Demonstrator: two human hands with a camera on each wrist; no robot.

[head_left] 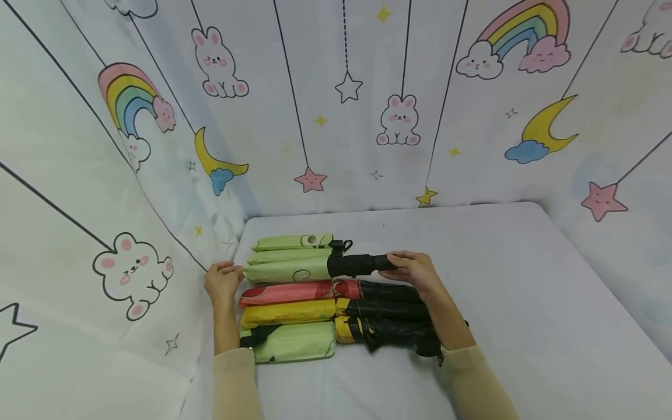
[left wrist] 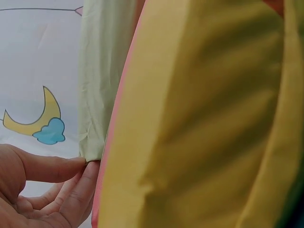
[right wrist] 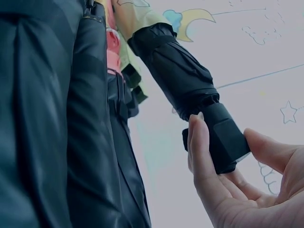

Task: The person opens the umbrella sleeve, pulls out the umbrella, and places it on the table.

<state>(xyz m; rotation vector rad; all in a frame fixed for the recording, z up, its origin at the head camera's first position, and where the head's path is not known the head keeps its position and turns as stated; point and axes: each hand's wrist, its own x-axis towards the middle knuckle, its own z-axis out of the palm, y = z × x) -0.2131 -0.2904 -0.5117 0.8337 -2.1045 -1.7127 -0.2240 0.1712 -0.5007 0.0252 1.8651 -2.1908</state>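
Pinching opposite ends of the green-sleeved umbrella, left fingers and right fingers are supporting it, ideally level and untwisted.

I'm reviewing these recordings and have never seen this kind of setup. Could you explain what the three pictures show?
There is no machine: a person works bare-handed. The wide picture comes from a head camera looking forward and down; the two close-ups come from the left and right wrists. On the white table lie a red bundle, a yellow bundle and other light green bundles, probably folded umbrellas. The left hand pinches one end of a long light green bundle; the right hand holds its black end.
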